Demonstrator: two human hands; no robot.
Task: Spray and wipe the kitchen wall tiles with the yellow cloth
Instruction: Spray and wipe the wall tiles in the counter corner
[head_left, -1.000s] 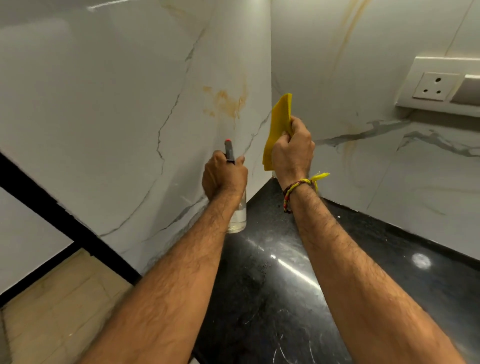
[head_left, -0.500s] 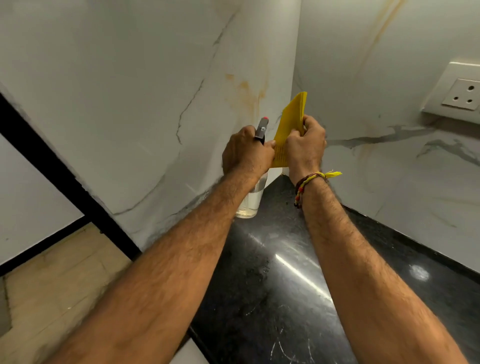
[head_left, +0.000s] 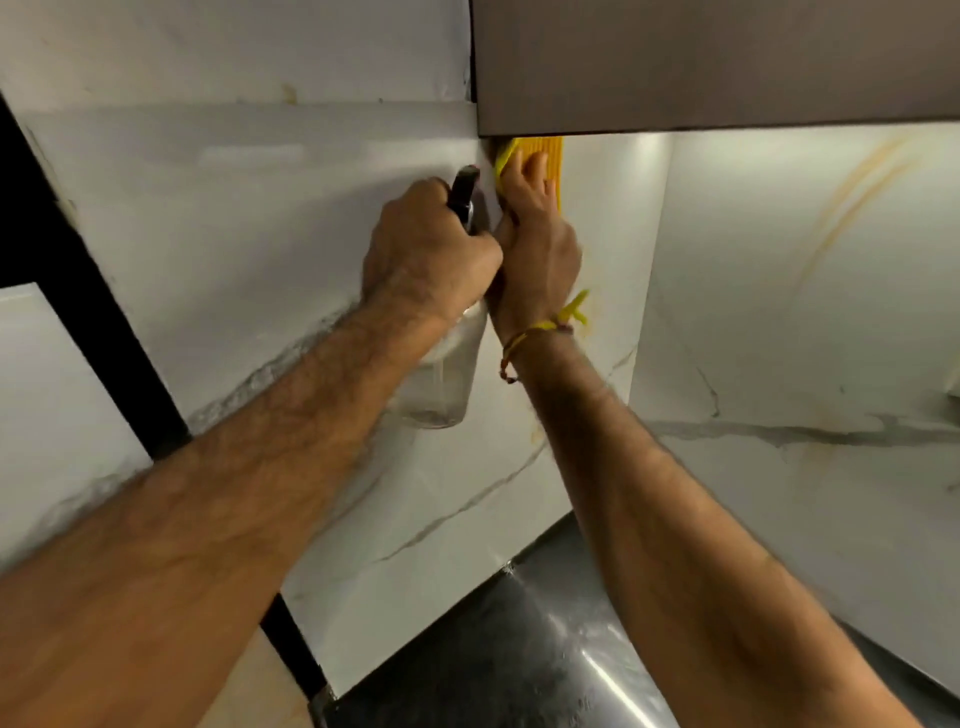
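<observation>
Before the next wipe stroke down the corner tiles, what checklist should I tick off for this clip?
1. Folded yellow cloth against the white marble-look wall tile: ok, the right hand presses it flat just under the grey overhead cabinet.
2. Clear plastic spray bottle secure: ok, the left hand grips its neck.
3. Nozzle aimed at the tile: cannot tell.
4. Path below free: ok, bare tile down to the black stone counter.
5. Tile already wetted: cannot tell.

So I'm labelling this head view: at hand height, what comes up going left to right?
Black strip → left hand gripping the spray bottle → right hand pressing the yellow cloth to the wall → orange-streaked tile.
</observation>
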